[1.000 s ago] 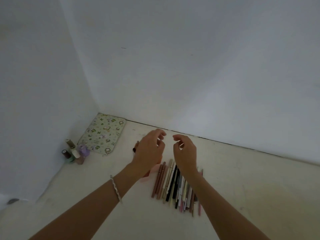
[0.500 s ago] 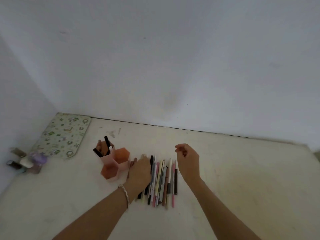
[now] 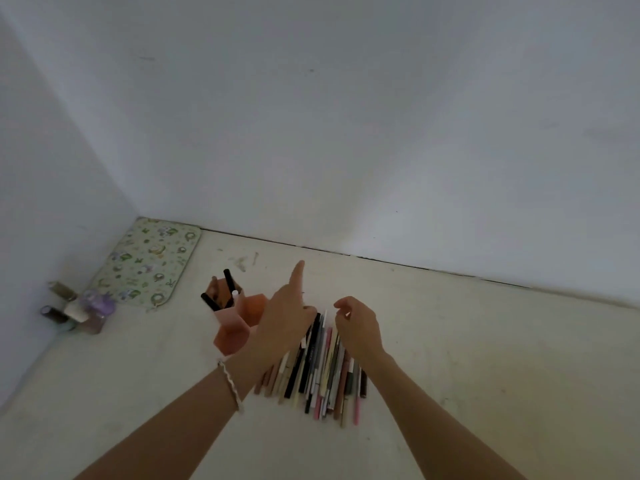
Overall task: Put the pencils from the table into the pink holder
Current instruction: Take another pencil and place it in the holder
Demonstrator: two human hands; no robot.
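Slim cylindrical pencils (image 3: 322, 365) are lying bundled on the matte table (image 3: 485, 358). Left hand (image 3: 284, 323) is extending one finger, grip empty; right hand (image 3: 358, 327) is hovering loosely curled beside the hexagonal pink holder (image 3: 232, 332).

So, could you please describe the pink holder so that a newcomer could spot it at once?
Start at the floral patterned mat in the table's far left corner. Just right of it stands the pink plastic hexagon-celled holder, beside the row of loose pencils. It alone stands upright, with a few dark pencils already in its back cell.

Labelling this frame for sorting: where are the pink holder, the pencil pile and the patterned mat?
pink holder (image 3: 231, 336): head view, front compartment wall.
pencil pile (image 3: 323, 368): head view, middle of row.
patterned mat (image 3: 149, 259): head view, centre.
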